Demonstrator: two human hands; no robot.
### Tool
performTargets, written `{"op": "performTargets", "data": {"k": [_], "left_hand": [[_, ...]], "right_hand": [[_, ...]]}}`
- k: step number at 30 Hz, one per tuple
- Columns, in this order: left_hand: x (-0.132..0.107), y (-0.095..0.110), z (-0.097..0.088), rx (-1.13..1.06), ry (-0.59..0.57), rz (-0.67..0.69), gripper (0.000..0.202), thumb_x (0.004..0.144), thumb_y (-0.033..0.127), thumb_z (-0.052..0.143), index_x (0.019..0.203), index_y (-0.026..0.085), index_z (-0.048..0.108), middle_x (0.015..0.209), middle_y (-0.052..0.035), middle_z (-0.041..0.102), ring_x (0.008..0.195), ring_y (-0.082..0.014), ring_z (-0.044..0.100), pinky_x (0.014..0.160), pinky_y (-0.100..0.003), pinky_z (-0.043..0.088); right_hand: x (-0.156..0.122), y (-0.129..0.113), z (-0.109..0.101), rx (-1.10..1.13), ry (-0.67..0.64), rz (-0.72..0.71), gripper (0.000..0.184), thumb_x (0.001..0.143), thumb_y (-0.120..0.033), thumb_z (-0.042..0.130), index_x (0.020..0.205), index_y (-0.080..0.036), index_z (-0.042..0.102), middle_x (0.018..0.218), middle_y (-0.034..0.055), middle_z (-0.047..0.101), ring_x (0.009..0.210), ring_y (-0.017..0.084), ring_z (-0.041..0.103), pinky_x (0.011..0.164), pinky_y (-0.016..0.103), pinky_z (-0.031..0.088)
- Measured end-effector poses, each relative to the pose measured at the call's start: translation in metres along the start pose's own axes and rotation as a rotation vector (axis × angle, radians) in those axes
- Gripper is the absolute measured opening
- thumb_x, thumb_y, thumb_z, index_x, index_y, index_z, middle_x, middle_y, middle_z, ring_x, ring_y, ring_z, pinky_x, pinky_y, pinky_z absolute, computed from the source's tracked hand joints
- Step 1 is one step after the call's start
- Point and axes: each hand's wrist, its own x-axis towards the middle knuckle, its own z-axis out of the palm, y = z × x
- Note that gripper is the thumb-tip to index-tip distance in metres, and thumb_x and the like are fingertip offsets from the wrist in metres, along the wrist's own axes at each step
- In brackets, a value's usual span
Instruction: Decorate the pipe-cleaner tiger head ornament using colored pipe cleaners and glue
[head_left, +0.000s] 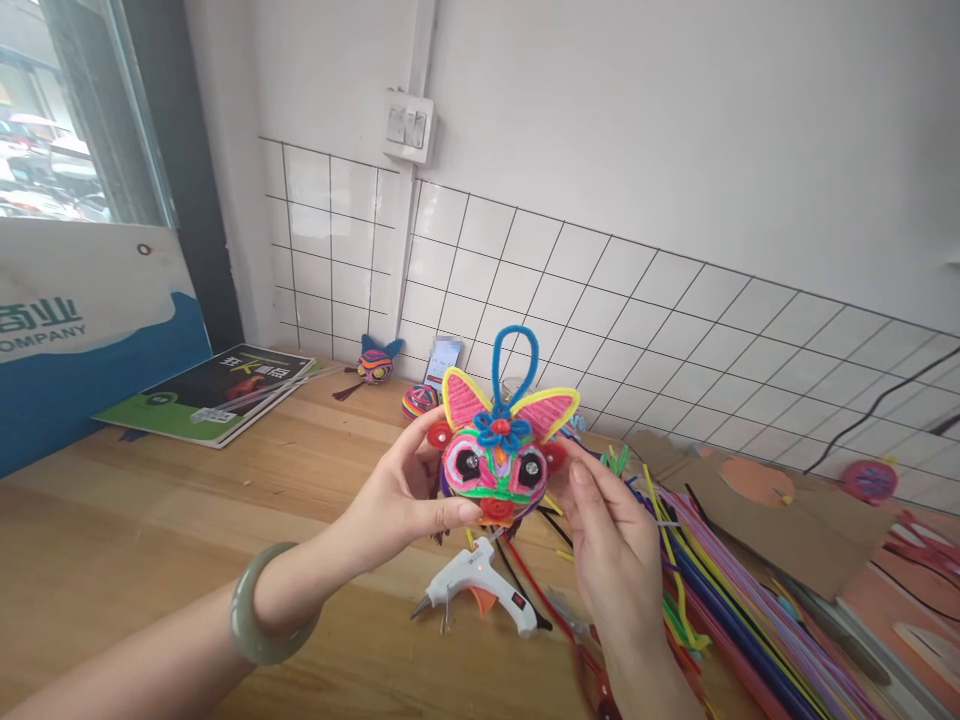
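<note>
Both my hands hold up a colourful pipe-cleaner animal head (498,452) above the wooden table (150,520). It has pink ears edged in yellow, black eyes, red buttons and a blue loop on top. My left hand (397,495), with a green bangle on its wrist, grips the head's left side, thumb under the chin. My right hand (611,545) pinches its right side by the red button. A white hot glue gun (480,585) lies on the table just below the head.
A pile of coloured pipe cleaners (720,600) lies at the right, beside brown cardboard (757,510). Two smaller pipe-cleaner figures (375,365) stand by the tiled wall. A booklet (217,392) and a blue-and-white sign (82,330) lie at the left.
</note>
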Motion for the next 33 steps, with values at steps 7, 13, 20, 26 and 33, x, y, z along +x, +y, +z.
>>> {"op": "performTargets", "data": {"k": [7,13,20,26,33], "left_hand": [[0.0,0.0,0.001,0.001,-0.046,0.019,0.077,0.066,0.009,0.081,0.13,0.027,0.044,0.119,-0.0083,0.067,0.104,-0.0243,0.066,0.088,-0.036,0.055],[-0.002,-0.002,0.0,0.021,-0.045,0.018,0.079,0.066,0.007,0.08,0.132,0.027,0.042,0.122,-0.008,0.065,0.104,-0.022,0.066,0.085,-0.03,0.055],[-0.001,-0.001,0.001,0.005,-0.044,0.017,0.077,0.066,0.006,0.08,0.13,0.027,0.043,0.12,-0.0068,0.066,0.102,-0.0211,0.067,0.085,-0.031,0.056],[-0.003,-0.002,0.001,0.022,-0.054,-0.003,0.078,0.066,0.007,0.08,0.131,0.026,0.042,0.122,-0.0097,0.064,0.109,-0.0258,0.064,0.089,-0.035,0.055],[-0.003,-0.002,-0.001,0.037,-0.042,0.006,0.077,0.067,0.009,0.08,0.131,0.029,0.043,0.122,-0.0078,0.064,0.105,-0.0237,0.065,0.086,-0.033,0.055]], "right_hand": [[-0.001,-0.002,0.001,-0.046,-0.001,0.015,0.037,0.086,-0.045,0.062,0.117,-0.025,0.068,0.123,0.009,0.068,0.113,0.028,0.064,0.096,0.046,0.051],[-0.004,-0.015,0.005,-0.045,0.031,0.029,0.03,0.081,-0.04,0.07,0.108,-0.027,0.071,0.114,0.0054,0.073,0.102,0.024,0.069,0.087,0.037,0.058],[-0.005,-0.018,0.006,-0.105,0.032,-0.051,0.026,0.082,-0.034,0.068,0.106,-0.026,0.073,0.108,0.0055,0.075,0.095,0.022,0.072,0.081,0.032,0.061],[-0.004,-0.014,0.005,-0.138,0.05,-0.069,0.025,0.082,-0.034,0.069,0.105,-0.026,0.074,0.106,0.0054,0.076,0.096,0.023,0.072,0.083,0.034,0.06],[-0.005,-0.014,0.005,-0.163,0.062,-0.092,0.025,0.082,-0.034,0.068,0.104,-0.024,0.074,0.106,0.0062,0.076,0.096,0.024,0.072,0.085,0.037,0.06]]}}
